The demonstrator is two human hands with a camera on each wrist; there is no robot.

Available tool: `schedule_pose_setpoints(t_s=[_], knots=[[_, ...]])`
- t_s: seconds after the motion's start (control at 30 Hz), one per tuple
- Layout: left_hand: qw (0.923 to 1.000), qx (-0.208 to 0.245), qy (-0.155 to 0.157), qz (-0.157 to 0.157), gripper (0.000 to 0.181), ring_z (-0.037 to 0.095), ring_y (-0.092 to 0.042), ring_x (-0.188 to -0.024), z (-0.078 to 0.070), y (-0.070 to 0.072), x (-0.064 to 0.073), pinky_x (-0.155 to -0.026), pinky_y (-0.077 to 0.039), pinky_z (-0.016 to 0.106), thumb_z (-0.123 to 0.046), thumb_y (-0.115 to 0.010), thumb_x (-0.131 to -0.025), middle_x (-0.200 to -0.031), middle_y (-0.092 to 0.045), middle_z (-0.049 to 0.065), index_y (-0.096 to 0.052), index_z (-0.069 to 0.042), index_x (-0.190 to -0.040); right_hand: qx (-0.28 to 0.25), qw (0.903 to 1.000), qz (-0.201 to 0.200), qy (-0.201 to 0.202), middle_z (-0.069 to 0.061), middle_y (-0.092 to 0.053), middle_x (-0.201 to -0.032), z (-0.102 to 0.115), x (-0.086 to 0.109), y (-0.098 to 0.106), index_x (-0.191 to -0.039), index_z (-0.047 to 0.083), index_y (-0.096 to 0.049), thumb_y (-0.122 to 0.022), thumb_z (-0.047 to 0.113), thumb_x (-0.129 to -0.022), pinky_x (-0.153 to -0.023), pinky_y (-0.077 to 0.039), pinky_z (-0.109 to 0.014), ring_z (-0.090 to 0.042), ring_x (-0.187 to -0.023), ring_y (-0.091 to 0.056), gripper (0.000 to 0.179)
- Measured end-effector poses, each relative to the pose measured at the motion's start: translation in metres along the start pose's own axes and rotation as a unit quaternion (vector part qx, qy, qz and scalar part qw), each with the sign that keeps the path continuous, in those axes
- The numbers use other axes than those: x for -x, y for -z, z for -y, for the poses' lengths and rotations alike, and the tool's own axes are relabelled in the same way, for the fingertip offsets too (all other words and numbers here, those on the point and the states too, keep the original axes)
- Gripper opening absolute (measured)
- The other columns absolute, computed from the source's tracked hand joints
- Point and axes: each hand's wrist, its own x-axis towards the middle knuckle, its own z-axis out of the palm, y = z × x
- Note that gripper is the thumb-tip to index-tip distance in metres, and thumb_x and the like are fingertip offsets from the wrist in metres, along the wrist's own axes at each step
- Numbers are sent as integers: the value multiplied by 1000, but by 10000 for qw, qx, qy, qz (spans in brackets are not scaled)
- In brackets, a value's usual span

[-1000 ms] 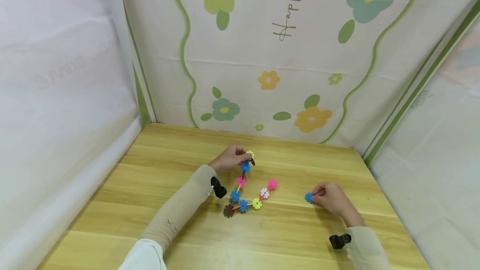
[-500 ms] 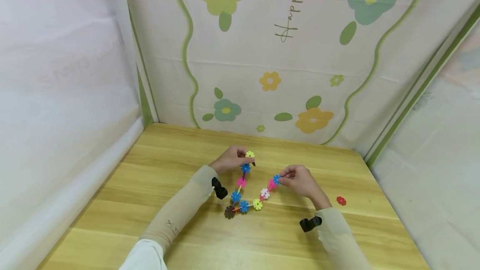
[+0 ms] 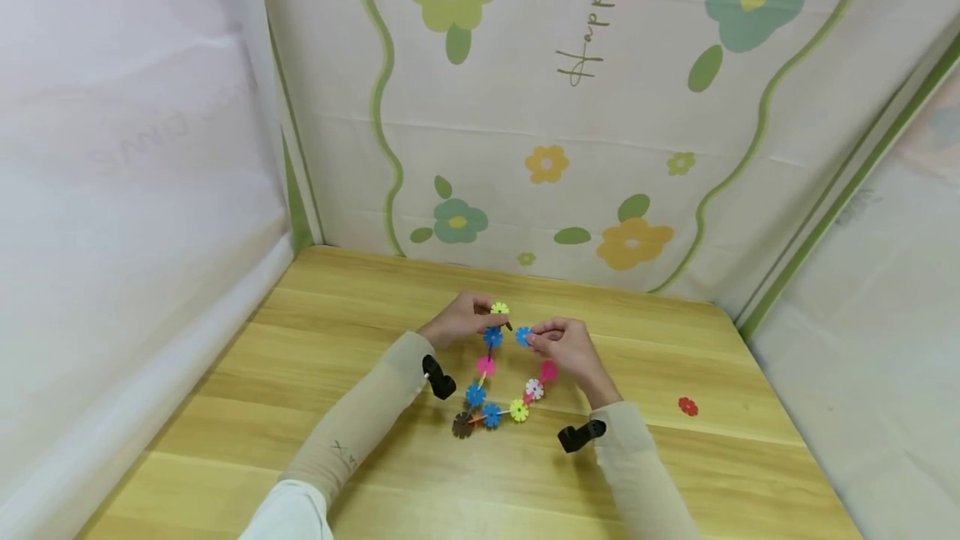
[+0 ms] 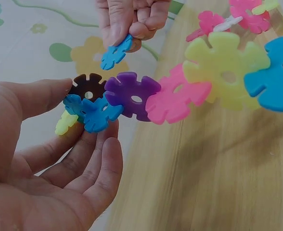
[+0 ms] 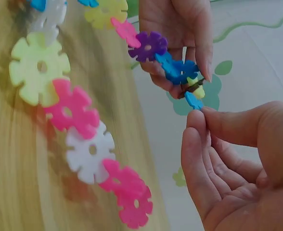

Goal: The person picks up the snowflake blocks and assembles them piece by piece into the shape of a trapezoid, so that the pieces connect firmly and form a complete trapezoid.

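My left hand (image 3: 459,319) grips one end of a chain of interlocked plastic snowflake discs, with a yellow disc (image 3: 500,308) above the fingers. In the left wrist view, a dark brown disc (image 4: 87,86) and a blue disc (image 4: 103,113) sit between thumb and fingertips, followed by a purple disc (image 4: 133,96). My right hand (image 3: 568,350) pinches a single blue disc (image 5: 193,100) between thumb and forefinger, close to the brown disc. The chain's rest bends in a U, past a brown disc (image 3: 462,425) to a pink disc (image 3: 549,370) at its other end.
A loose red disc (image 3: 687,406) lies on the wooden table (image 3: 375,473) to the right of my right hand. White cloth walls (image 3: 480,107) with printed flowers stand behind and at both sides of the table.
My right hand has carried the blue disc left from the table's right side, past the chain's pink end, to near my left hand. The red disc has come into view. The left hand stays put.
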Motion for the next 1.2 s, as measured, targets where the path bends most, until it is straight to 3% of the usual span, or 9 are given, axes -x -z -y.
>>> schedule_pose_setpoints(t_s=[0.23,0.4,0.63,0.77,0.87,1.0,1.1,1.2], knots=[[9998,199,46,11,35,21,-56,-77,-3,1,0,-99,-57,56,-36,-72,-102,-81,-61,4,-68,-4,-91,-331,9993,-168,-72,-27,-78,-108,-2,-2,-10,-114,-5,-73,-74,11,-100,-93,-63,-51,-33,-95,-79,22],[9995,301,80,39,34,14,-52,-70,-4,1,0,-101,-56,59,-34,-71,-103,-75,-56,3,-61,-8,-83,-597,9979,-231,-140,-29,-77,-108,-2,-3,-16,-113,-6,-73,-74,7,-99,-97,-61,-54,-36,-97,-78,19],[9988,390,239,-153,28,13,-66,-81,-4,-1,-1,-100,-59,48,-32,-73,-102,-84,-68,1,-73,-5,-94,-1061,9925,-572,-210,-20,-79,-99,3,-1,-25,-111,-8,-73,-74,4,-98,-98,-60,-53,-32,-94,-79,18],[9987,379,240,-250,26,14,-72,-87,-2,-2,-1,-100,-60,47,-29,-74,-102,-93,-75,5,-78,-4,-102,-1133,9907,-728,-195,-19,-80,-97,2,-1,-30,-111,-8,-74,-76,5,-97,-96,-61,-52,-27,-88,-80,19],[9990,358,163,-208,24,14,-69,-85,-1,-3,-2,-101,-58,52,-25,-73,-102,-93,-75,10,-76,-2,-100,-1072,9915,-714,-186,-22,-79,-100,2,-1,-31,-111,-8,-74,-75,5,-98,-96,-62,-52,-23,-85,-79,19],[9995,274,71,-135,28,31,-63,-83,1,-2,-1,-96,-55,58,-25,-71,-104,-82,-66,7,-70,-1,-90,-846,9953,-442,-133,-28,-77,-106,3,0,-26,-113,-8,-73,-72,6,-100,-98,-60,-53,-28,-90,-79,19],[9995,273,87,-124,34,32,-57,-77,1,-1,0,-87,-53,53,-30,-72,-103,-73,-57,2,-62,-6,-80,-402,9990,-187,-89,-28,-76,-110,6,3,-18,-116,-5,-73,-70,11,-103,-98,-60,-53,-37,-101,-78,21],[9992,339,128,-139,42,20,-47,-69,2,-1,0,-81,-48,47,-35,-73,-102,-69,-50,0,-52,-12,-73,83,9999,-60,-59,-26,-76,-114,10,8,-1,-121,-4,-72,-70,16,-104,-97,-61,-51,-41,-109,-75,26]])
